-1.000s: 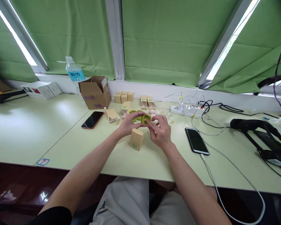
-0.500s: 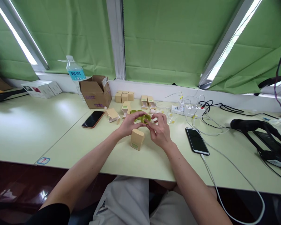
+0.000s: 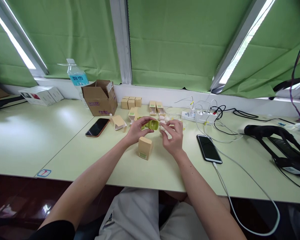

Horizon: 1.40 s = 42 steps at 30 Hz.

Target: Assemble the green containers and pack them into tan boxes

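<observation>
My left hand (image 3: 137, 129) grips a hollow olive-green plastic case (image 3: 153, 125), its open side turned toward my right hand. The fingers cover part of the case. Just to its right, my right hand (image 3: 173, 135) is bent with thumb and index finger close together. A small pale piece shows at those fingertips, too small to identify. In front of the hands, a small tan cardboard box (image 3: 145, 148) stands on the table. Behind the left hand lie opened tan boxes (image 3: 118, 122), one with its flap out.
Several small tan boxes (image 3: 131, 102) stand near the wall beside a brown carton (image 3: 100, 100) and a water bottle (image 3: 76, 75). Phones lie left (image 3: 98, 127) and right (image 3: 209, 148). Cables run from a power strip (image 3: 200, 116); a black strapped device (image 3: 277, 143) sits far right.
My right hand has drawn back to the right, away from the green case. The case, still in my left hand, has turned and shows its hollow inside.
</observation>
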Motion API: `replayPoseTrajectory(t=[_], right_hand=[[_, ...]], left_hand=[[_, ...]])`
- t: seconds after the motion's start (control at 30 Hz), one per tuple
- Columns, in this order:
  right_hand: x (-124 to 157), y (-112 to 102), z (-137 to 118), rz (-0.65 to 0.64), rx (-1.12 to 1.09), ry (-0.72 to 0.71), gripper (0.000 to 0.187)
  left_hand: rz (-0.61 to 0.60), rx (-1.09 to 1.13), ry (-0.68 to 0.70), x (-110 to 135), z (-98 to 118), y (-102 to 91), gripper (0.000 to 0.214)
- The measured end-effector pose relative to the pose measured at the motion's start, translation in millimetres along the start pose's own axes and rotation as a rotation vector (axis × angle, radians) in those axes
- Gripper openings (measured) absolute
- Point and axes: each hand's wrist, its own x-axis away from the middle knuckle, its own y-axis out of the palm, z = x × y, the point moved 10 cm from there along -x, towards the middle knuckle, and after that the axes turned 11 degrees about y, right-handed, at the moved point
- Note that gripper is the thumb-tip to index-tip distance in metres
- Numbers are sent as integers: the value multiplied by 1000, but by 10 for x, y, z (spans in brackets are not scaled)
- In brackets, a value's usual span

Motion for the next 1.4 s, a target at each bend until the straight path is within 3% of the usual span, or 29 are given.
replayPoseTrajectory(t=[0.1, 0.2, 0.43, 0.6, 0.73, 0.87, 1.0, 1.1, 1.2, 1.4], right_hand=[[-59, -133, 304, 77, 114, 185, 25], [-77, -69, 570, -38, 260, 310, 25], [85, 336, 521, -375, 541, 126, 47], [157, 436, 542, -424, 627, 85, 24], [137, 419, 577, -432, 612, 119, 18], [51, 320, 610, -395, 421, 272, 23], [-47, 210, 655, -252, -187, 522, 33], [-41, 313, 611, -273, -601, 634, 53], [-6, 394, 540, -317, -718, 689, 56], [7, 417, 455, -336, -728, 684, 59]], left_hand=[[94, -47, 7, 16, -10, -152, 50], [150, -119, 19, 30, 9, -254, 49], [170, -218, 68, 28, 80, -288, 47], [192, -291, 67, 47, 44, -326, 50], [160, -351, 117, 45, 99, -300, 50], [139, -443, 148, 50, 173, -282, 48], [113, -481, 155, 44, 210, -246, 47], [97, -477, 153, 32, 230, -208, 47], [50, -485, 143, 15, 248, -138, 46], [-58, -494, 178, -13, 294, -1, 42]])
